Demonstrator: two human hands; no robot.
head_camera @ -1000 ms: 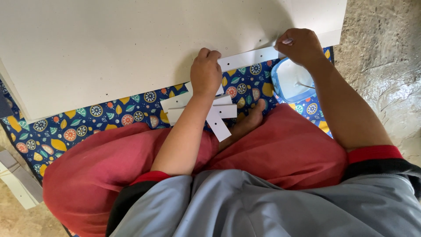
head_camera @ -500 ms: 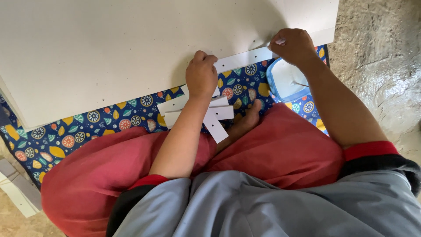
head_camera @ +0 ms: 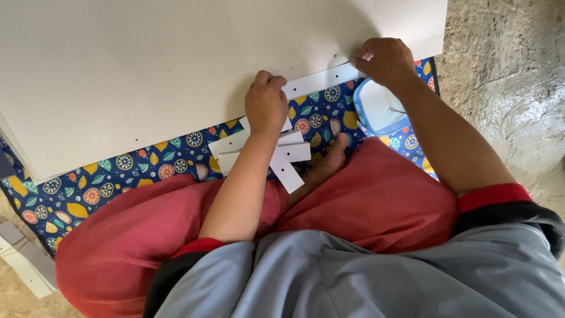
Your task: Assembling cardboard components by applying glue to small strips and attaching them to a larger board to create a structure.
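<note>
White strip [head_camera: 321,80], lengthwise left-right, slightly tilted

— Open room anywhere? Left of the left hand [head_camera: 266,106], along the patterned mat [head_camera: 118,171]: bare strip between the big board [head_camera: 176,59] and the red-trousered knee [head_camera: 129,247].

— And toward the middle? Cluttered. Loose white punched strips [head_camera: 288,159] heaped just under the left wrist, bare foot [head_camera: 329,162] beside them.

— Right side? Tight. White tub with blue rim [head_camera: 379,109] right beneath the right hand [head_camera: 382,59], forearm across it. Beyond, rough concrete floor [head_camera: 506,88], unobstructed.
</note>
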